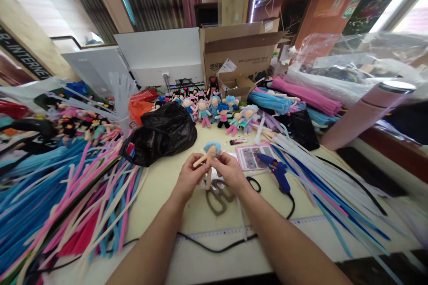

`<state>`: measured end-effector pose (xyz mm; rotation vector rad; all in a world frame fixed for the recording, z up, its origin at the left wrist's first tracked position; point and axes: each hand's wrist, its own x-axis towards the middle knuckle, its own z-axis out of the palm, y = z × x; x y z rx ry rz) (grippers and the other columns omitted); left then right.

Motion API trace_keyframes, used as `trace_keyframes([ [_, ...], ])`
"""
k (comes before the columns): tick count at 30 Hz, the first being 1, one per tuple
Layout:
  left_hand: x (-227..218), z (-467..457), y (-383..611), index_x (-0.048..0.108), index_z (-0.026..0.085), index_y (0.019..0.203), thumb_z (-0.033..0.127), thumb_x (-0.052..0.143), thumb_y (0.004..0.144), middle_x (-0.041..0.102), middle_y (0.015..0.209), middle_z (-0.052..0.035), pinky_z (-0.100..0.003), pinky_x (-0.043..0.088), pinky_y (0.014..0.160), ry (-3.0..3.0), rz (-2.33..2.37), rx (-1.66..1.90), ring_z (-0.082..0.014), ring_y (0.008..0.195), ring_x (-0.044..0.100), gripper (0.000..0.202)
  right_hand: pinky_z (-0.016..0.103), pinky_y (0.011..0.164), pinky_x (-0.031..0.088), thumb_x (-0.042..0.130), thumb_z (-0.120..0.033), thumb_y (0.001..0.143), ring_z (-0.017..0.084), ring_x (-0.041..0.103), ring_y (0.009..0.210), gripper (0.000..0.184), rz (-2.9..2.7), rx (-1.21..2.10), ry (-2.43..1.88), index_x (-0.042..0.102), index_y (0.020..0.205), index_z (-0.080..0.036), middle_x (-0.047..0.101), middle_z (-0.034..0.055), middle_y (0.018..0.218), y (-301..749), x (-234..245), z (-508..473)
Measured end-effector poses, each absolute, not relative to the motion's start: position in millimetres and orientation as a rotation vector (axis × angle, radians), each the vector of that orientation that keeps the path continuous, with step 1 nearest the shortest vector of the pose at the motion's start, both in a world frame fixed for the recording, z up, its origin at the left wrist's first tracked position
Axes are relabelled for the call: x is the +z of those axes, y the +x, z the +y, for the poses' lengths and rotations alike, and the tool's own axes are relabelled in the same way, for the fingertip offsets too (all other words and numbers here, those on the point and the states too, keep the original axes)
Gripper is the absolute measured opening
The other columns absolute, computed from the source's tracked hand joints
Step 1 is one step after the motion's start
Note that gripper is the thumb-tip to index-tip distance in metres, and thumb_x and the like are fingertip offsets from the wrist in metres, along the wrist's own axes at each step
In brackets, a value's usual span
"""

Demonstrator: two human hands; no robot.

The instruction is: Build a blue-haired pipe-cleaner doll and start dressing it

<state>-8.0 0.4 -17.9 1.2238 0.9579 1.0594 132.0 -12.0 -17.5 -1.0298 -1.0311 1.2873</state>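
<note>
Nearest, a ruler (214, 234) lies along the front of the pale surface (157, 200), with a black cable looping beside it. Just past that sit the grey handles of the scissors (217, 212). Above them, the blue-haired doll (211, 150) is held up between both hands: the left hand (187, 177) pinches its beige arm with its fingers, and the right hand (234, 173) has its fingers closed on the body below the head. Rightward rests a blue glue gun (277, 173), near a printed card (247, 156). Farther off, small dolls (223, 115) crowd together before a cardboard box (234, 49).
</note>
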Motion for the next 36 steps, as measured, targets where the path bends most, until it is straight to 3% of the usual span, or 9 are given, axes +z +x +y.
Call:
trace_keyframes([
  [6, -18.4, 1.9, -6.0, 0.056, 0.018, 0.085, 0.033, 0.078, 0.065, 0.058, 0.076, 0.0028, -0.019, 0.040, 0.060, 1.062, 0.870, 1.058, -0.0088, 0.065, 0.052, 0.034, 0.024, 0.051, 0.032, 0.067, -0.046, 0.070, 0.010, 0.039, 0.054, 0.030, -1.061, 1.254, -1.031, 0.055, 0.070, -0.019, 0.044, -0.0054, 0.056, 130.1, -15.1, -15.5],
  [13, -14.8, -0.1, -4.9, 0.068, 0.016, 0.096, 0.036, 0.074, 0.069, 0.066, 0.091, -0.0057, -0.025, 0.044, 0.075, 1.109, 0.858, 1.012, -0.0156, 0.084, 0.059, 0.034, 0.025, 0.058, 0.040, 0.065, -0.045, 0.073, 0.011, 0.047, 0.060, 0.028, -1.101, 1.168, -1.043, 0.058, 0.072, -0.018, 0.056, -0.0018, 0.066, 132.0, -19.1, -14.3],
  [18, -17.5, 0.0, -4.2, 0.069, 0.016, 0.098, 0.036, 0.074, 0.069, 0.068, 0.091, -0.0061, -0.027, 0.045, 0.077, 1.043, 0.844, 1.068, -0.0162, 0.084, 0.060, 0.035, 0.024, 0.049, 0.038, 0.064, -0.048, 0.075, 0.011, 0.046, 0.056, 0.031, -1.147, 1.182, -1.072, 0.060, 0.076, -0.018, 0.058, -0.0003, 0.067, 133.3, -19.3, -13.4],
  [36, -21.7, -0.6, -7.5, 0.069, 0.015, 0.097, 0.036, 0.076, 0.066, 0.067, 0.084, -0.0045, -0.025, 0.046, 0.069, 1.059, 0.874, 1.043, -0.0143, 0.075, 0.060, 0.038, 0.025, 0.052, 0.039, 0.068, -0.046, 0.072, 0.011, 0.046, 0.054, 0.029, -1.138, 1.164, -1.108, 0.065, 0.073, -0.017, 0.058, -0.0007, 0.061, 140.2, -15.6, -12.2],
])
